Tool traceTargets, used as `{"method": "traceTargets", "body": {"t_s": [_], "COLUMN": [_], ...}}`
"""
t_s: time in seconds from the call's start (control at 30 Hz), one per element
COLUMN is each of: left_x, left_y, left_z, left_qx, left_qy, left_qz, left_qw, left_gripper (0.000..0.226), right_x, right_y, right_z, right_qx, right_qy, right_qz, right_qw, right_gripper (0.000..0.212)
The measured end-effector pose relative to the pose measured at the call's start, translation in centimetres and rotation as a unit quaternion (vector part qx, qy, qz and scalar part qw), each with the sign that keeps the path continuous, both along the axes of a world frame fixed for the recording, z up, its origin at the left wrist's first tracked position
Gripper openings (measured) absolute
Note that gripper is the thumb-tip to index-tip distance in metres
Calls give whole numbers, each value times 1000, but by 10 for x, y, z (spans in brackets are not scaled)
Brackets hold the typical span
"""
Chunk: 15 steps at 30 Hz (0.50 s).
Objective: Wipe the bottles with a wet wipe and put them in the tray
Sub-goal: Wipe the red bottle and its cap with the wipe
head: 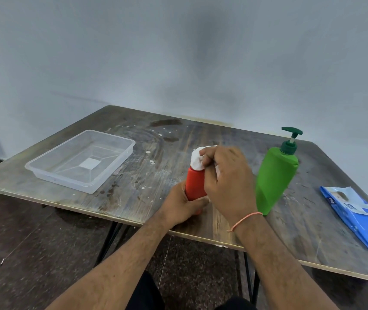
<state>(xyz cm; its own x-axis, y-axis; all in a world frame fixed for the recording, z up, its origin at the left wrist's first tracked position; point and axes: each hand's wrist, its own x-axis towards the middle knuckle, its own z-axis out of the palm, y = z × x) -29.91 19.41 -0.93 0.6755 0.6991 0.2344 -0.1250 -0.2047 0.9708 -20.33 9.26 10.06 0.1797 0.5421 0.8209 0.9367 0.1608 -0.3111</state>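
A red bottle (194, 185) stands near the table's front edge, and my left hand (182, 203) grips its lower part. My right hand (227, 177) holds a white wet wipe (197, 161) pressed over the bottle's top and upper side. Most of the wipe and the bottle's right side are hidden behind this hand. Just to the right stands a green pump bottle (274, 175) with a dark green pump head, untouched. A clear plastic tray (81, 161) holding nothing lies at the table's left.
A blue pack of wet wipes (357, 218) lies flat near the table's right edge. The worn wooden table (147, 175) has white specks and stains. Behind it is a plain wall, and below the front edge a dark floor.
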Motion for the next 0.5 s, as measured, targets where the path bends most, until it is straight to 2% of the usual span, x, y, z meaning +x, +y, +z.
{"method": "traceTargets", "body": {"t_s": [0.07,0.17,0.27,0.33,0.4,0.5], "left_x": [0,1,2,1,2,3], "left_y": [-1,-1,0,-1,0,0], "left_z": [1,2,2,3,2,2], "left_qx": [0,1,-7,-6,1,1], "left_qy": [0,7,4,4,4,1], "left_qz": [-1,2,1,-5,-4,3], "left_qw": [1000,1000,1000,1000,1000,1000], "left_gripper": [25,27,27,27,28,31], "right_x": [5,9,13,19,23,25], "right_y": [0,1,4,10,14,11], "right_z": [2,1,5,4,-3,-14], "right_qx": [3,-1,-41,-88,-108,-79], "right_qy": [61,138,232,291,380,448], "right_qz": [-12,28,50,48,84,137], "right_qw": [998,990,971,951,915,880], "right_gripper": [22,26,21,14,8,8]}}
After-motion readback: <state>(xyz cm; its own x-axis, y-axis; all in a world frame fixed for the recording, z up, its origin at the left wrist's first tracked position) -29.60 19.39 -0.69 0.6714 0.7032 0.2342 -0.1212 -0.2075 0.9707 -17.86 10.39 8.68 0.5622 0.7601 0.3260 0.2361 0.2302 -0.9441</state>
